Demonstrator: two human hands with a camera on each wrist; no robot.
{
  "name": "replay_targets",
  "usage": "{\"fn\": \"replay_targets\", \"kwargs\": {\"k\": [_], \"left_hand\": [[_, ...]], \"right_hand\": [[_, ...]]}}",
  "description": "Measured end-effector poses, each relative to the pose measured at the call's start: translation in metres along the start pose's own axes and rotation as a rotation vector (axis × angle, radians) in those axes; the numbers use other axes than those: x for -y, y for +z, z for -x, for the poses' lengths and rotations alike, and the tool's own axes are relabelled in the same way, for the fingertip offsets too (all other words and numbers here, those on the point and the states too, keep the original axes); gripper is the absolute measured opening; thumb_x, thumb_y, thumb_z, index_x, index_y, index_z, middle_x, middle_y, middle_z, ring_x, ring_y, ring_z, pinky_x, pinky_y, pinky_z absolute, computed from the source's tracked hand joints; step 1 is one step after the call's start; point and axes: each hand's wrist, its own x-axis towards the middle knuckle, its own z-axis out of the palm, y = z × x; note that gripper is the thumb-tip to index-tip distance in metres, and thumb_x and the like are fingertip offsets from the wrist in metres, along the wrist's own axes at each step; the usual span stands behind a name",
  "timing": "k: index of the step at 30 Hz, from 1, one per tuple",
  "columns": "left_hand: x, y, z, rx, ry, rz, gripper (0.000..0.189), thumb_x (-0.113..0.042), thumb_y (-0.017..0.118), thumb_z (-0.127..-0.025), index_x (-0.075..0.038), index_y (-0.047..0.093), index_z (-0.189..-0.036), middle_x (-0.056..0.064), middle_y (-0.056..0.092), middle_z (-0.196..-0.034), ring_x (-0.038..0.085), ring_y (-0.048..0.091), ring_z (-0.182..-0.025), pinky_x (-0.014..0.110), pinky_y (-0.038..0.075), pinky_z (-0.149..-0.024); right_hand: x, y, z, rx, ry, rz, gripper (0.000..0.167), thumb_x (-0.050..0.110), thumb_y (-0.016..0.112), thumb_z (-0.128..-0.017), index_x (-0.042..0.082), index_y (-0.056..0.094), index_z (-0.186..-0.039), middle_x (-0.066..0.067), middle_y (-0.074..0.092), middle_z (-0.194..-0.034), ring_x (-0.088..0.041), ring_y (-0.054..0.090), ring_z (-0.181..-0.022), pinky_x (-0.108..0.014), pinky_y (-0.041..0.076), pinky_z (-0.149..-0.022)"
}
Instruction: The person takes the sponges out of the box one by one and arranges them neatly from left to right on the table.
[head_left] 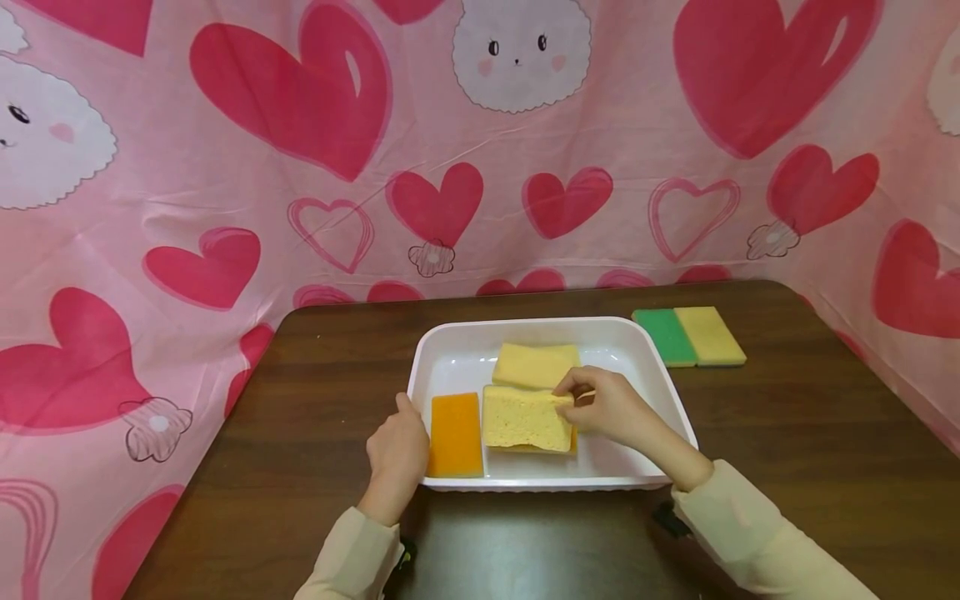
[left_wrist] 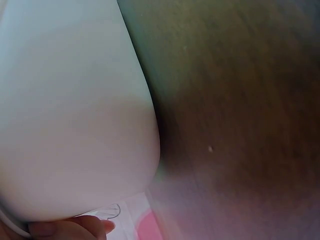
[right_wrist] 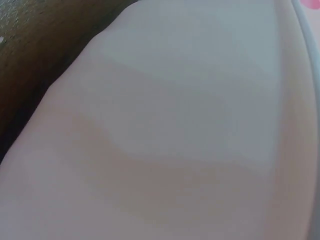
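Observation:
In the head view, a white rectangular tray [head_left: 615,464] sits on the table. My left hand [head_left: 397,450] holds its left rim; in the left wrist view, fingers [left_wrist: 75,229] show at the tray's edge. My right hand [head_left: 609,406] pinches the right end of a yellow sponge [head_left: 527,418], tilted over the tray. Under it, a strip of orange shows, its shape mostly hidden. Behind it lies another yellow sponge [head_left: 536,363], and an orange sponge [head_left: 456,435] lies along the tray's left side. The right wrist view shows mostly the tray's pale outer wall [right_wrist: 190,120], but no fingers.
Right of the tray, near the back of the dark wooden table [head_left: 337,367], lie a green sponge [head_left: 666,337] and a yellow sponge [head_left: 710,336], side by side. A pink heart-patterned cloth [head_left: 517,142] hangs behind the table and along its sides.

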Motion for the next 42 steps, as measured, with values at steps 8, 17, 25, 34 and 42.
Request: {"fn": "replay_targets", "kwargs": {"k": [8,17,25,34,42], "left_hand": [[0.001,0.001,0.000,-0.009,0.002,0.003,0.032,-0.016,0.045,-0.099,0.005,0.039,-0.122,0.017,0.059,-0.072,0.028,0.058,-0.059,0.043,0.052,-0.059],[0.001,0.001,0.000,-0.007,0.004,-0.001,0.030,-0.015,0.046,-0.098,0.004,0.039,-0.120,0.017,0.059,-0.071,0.027,0.057,-0.059,0.042,0.051,-0.058],[-0.001,0.001,0.000,-0.014,-0.002,-0.006,0.029,-0.014,0.046,-0.097,0.003,0.039,-0.120,0.018,0.061,-0.073,0.030,0.060,-0.062,0.043,0.051,-0.059],[-0.001,0.000,0.000,-0.021,0.005,-0.005,0.028,-0.012,0.044,-0.097,0.004,0.039,-0.120,0.020,0.063,-0.075,0.032,0.062,-0.063,0.044,0.050,-0.059],[-0.001,-0.001,0.000,0.003,-0.002,-0.008,0.033,-0.012,0.046,-0.096,0.005,0.038,-0.124,0.018,0.061,-0.073,0.029,0.059,-0.060,0.043,0.050,-0.058]], "right_hand": [[0.001,-0.006,0.004,-0.025,0.007,-0.009,0.008,0.005,0.072,-0.079,0.004,0.068,-0.085,-0.010,0.069,-0.090,-0.017,0.063,-0.084,-0.035,0.056,-0.079],[0.001,-0.013,0.006,-0.065,0.024,0.008,0.011,0.006,0.072,-0.079,0.003,0.068,-0.089,-0.010,0.069,-0.089,-0.017,0.063,-0.085,-0.035,0.056,-0.079],[0.000,-0.014,0.006,-0.078,0.034,-0.011,0.012,0.004,0.070,-0.080,0.002,0.068,-0.092,-0.011,0.069,-0.091,-0.019,0.064,-0.086,-0.034,0.057,-0.079],[0.002,-0.022,0.007,-0.133,0.036,-0.012,0.012,0.005,0.070,-0.083,0.001,0.067,-0.093,-0.013,0.068,-0.091,-0.017,0.065,-0.085,-0.033,0.057,-0.079],[0.000,-0.035,0.010,-0.163,0.076,-0.001,0.012,0.010,0.068,-0.086,0.001,0.065,-0.094,-0.013,0.068,-0.093,-0.022,0.066,-0.089,-0.014,0.050,-0.074]]}}
